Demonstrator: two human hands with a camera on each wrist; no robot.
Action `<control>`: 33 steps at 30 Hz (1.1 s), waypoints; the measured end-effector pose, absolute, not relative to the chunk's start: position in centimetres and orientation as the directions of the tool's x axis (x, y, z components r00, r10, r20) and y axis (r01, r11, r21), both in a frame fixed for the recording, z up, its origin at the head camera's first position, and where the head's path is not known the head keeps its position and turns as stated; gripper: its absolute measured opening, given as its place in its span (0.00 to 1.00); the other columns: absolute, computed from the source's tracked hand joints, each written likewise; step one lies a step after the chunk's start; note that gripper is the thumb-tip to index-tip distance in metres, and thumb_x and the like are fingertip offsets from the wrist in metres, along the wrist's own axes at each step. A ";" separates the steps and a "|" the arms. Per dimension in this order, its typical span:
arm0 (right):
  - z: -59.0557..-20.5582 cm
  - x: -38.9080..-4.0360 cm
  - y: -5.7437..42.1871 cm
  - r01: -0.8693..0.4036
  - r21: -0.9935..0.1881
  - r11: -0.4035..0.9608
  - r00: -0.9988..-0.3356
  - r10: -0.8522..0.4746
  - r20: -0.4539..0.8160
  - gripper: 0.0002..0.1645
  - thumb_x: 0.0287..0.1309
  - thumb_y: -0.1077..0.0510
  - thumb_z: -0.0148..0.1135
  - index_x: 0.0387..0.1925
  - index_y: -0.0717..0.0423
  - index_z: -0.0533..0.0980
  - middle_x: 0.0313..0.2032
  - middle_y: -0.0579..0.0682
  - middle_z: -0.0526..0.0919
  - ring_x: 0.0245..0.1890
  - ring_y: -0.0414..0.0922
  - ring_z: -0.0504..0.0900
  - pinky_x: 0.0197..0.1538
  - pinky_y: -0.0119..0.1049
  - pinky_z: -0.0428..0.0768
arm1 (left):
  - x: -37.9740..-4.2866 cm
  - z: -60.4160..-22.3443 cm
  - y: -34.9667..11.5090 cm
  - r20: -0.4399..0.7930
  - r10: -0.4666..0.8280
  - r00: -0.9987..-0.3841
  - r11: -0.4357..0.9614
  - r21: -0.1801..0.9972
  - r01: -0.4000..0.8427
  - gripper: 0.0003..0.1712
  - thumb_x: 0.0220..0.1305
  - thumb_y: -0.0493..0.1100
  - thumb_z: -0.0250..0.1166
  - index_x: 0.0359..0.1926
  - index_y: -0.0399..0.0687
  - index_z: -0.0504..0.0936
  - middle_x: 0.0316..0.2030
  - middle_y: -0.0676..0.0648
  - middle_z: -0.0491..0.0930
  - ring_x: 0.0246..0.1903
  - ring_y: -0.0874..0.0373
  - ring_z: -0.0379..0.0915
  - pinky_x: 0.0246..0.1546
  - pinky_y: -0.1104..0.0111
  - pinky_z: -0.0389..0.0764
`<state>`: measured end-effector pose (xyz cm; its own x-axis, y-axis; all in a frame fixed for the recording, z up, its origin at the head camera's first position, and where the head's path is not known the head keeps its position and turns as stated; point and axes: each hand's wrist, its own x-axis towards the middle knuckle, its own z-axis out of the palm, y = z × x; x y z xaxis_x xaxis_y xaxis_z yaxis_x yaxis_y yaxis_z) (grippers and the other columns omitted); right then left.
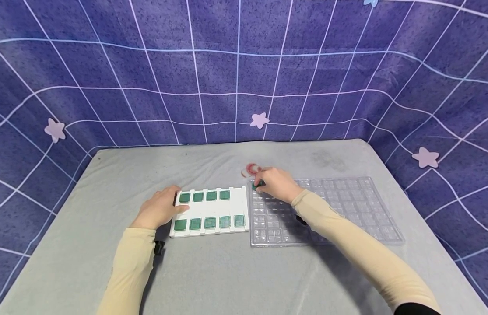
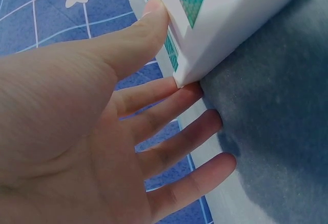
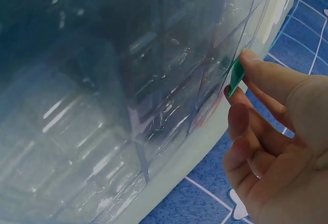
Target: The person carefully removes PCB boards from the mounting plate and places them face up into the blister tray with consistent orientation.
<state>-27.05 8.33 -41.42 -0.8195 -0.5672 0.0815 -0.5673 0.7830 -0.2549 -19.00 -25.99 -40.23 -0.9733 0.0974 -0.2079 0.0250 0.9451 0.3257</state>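
Note:
My left hand point(image 1: 157, 209) holds the left end of a white tray point(image 1: 212, 209), thumb on its top and fingertips at its side edge in the left wrist view. Two rows of small square green chips point(image 1: 210, 222) lie along the tray's long sides; the right end of the back row shows no chip. Between thumb and fingertip, my right hand point(image 1: 281, 184) pinches one green chip point(image 3: 237, 74), tilted on edge. It is over the far left corner pocket of a clear plastic tray point(image 1: 338, 205) divided into many pockets.
Both trays lie side by side on a grey cloth-covered table point(image 1: 212, 271). A red ring-shaped mark point(image 1: 251, 169) shows just behind the clear tray. A blue gridded curtain point(image 1: 212, 74) with star shapes stands around the back and sides.

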 end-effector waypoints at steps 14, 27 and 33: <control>-41.4 -26.7 8.1 -0.595 -0.287 0.751 -0.799 -0.589 0.117 0.10 0.53 0.52 0.78 0.37 0.46 0.86 0.42 0.43 0.89 0.47 0.47 0.88 0.47 0.47 0.85 | -18.9 -40.1 -25.9 -0.207 0.092 -0.974 0.944 0.330 0.020 0.38 0.67 0.54 0.68 0.69 0.38 0.68 0.63 0.32 0.76 0.61 0.31 0.72 0.54 0.38 0.76; -42.7 -26.9 8.6 -0.658 -0.251 0.709 -0.752 -0.634 0.181 0.07 0.54 0.49 0.76 0.35 0.44 0.87 0.51 0.49 0.87 0.56 0.48 0.85 0.56 0.45 0.84 | -18.9 -40.2 -25.9 -0.203 0.097 -0.974 0.944 0.328 0.026 0.38 0.67 0.55 0.68 0.68 0.38 0.69 0.61 0.31 0.77 0.59 0.31 0.73 0.53 0.38 0.76; -42.5 -26.8 8.6 -0.650 -0.263 0.713 -0.759 -0.629 0.169 0.07 0.55 0.50 0.76 0.35 0.44 0.87 0.53 0.50 0.87 0.58 0.50 0.84 0.58 0.46 0.83 | -18.8 -40.1 -26.0 -0.200 0.102 -0.975 0.945 0.326 0.032 0.38 0.66 0.55 0.68 0.68 0.37 0.69 0.61 0.31 0.77 0.58 0.31 0.73 0.52 0.39 0.76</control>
